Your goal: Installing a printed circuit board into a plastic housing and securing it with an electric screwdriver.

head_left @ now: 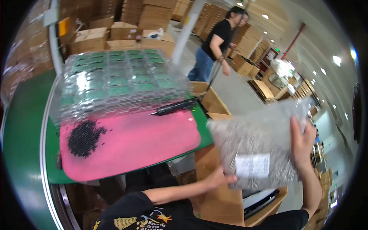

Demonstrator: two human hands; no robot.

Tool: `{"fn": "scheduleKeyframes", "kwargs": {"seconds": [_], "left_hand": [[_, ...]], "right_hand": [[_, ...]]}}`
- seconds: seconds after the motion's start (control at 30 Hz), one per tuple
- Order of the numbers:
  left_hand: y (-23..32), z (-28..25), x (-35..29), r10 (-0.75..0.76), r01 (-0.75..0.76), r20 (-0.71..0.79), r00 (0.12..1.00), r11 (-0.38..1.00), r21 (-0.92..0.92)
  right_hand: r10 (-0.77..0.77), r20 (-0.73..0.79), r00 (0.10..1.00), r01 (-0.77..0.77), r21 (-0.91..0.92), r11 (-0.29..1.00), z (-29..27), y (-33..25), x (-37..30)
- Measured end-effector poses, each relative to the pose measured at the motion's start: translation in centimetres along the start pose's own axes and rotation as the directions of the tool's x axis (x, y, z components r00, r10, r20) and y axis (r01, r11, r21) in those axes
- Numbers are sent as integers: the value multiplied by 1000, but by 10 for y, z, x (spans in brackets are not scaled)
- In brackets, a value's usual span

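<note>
A clear plastic bag [249,140] full of small greyish metal pieces, with a white label on its front, is held up at the right, off the table. My right hand [302,142] grips its right side, thumb and a finger pressing on the plastic. At the lower left corner of the bag is my left hand [219,178], its thumb over the edge and the other fingers hidden behind. On a pink mat [153,142] at the left lie a pile of small black screws [84,138] and a black electric screwdriver [175,107].
Stacked clear trays [122,82] holding green circuit boards stand at the mat's far side. An opened cardboard box [218,184] sits beside the green table [23,126], below the bag. Another person [216,42] walks in the aisle behind, near piled cartons [90,38].
</note>
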State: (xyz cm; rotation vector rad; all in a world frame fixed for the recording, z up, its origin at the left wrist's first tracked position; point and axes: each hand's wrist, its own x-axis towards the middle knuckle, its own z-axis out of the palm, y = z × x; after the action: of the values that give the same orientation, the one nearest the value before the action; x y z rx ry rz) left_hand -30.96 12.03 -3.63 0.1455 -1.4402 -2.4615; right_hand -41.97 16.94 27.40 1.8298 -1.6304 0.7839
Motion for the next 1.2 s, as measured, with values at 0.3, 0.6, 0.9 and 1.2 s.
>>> {"fn": "scheduleKeyframes", "kwargs": {"seconds": [0.3,0.6,0.9,1.2], "left_hand": [[-128,14,-176,563,-366,-633,531,826,428],[7,-23,-383,599,-567,-544,-588,175,805],[48,35,-483,436,-143,-150,-887,50,989],[-24,71,-605,26,-7,-8,-1000,18,1000]], "right_hand": [[-667,160,728,295,804,516,30,-183,-21],[-785,-127,606,211,977,5,83,-381,34],[-620,-612,492,213,775,-595,97,-577,-6],[-683,-606,409,218,791,-571,128,-543,-36]]}}
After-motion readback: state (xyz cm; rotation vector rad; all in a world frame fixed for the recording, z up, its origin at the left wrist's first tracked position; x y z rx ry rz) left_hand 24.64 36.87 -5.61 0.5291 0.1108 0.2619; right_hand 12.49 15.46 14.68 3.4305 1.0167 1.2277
